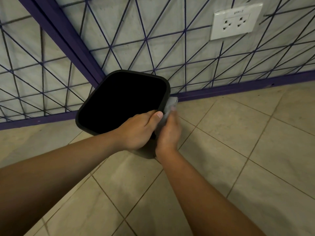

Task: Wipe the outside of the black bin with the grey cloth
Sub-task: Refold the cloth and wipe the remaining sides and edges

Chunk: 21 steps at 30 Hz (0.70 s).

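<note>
The black bin (122,101) stands on the tiled floor against a purple wire fence, its square opening facing up at me. My left hand (138,132) grips the near rim corner, thumb over the edge. My right hand (168,132) presses the grey cloth (170,106) flat against the bin's right outer wall. A strip of cloth shows above my fingers along that wall; the rest lies hidden under my palm. The bin's lower walls are out of sight.
A purple metal fence (81,53) of crossing wires runs behind the bin in front of a grey wall. A white double socket (237,21) sits on the wall at upper right. Beige floor tiles (238,150) spread to the right and toward me.
</note>
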### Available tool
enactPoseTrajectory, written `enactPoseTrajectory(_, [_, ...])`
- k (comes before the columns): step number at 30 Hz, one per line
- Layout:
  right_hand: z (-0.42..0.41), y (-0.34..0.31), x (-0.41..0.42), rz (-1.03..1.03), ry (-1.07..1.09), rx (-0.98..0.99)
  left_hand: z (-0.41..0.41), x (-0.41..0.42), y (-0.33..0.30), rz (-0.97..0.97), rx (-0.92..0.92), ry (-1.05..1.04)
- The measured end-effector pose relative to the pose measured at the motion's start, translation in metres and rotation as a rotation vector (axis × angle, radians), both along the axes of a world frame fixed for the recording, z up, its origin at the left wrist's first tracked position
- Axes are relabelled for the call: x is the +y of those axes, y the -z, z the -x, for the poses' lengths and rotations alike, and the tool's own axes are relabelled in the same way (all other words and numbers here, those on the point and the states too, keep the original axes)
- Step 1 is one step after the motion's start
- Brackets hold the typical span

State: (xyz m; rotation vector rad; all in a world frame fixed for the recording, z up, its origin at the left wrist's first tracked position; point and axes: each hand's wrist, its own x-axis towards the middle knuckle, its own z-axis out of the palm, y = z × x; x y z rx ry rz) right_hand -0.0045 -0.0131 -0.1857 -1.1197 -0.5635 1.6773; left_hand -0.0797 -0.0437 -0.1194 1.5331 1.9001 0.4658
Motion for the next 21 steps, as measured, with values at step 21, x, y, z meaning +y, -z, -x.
enactPoseTrajectory(21, [0.017,0.029,-0.004,-0.029,-0.094,-0.026,0.002,0.000,0.000,0.009,-0.010,0.020])
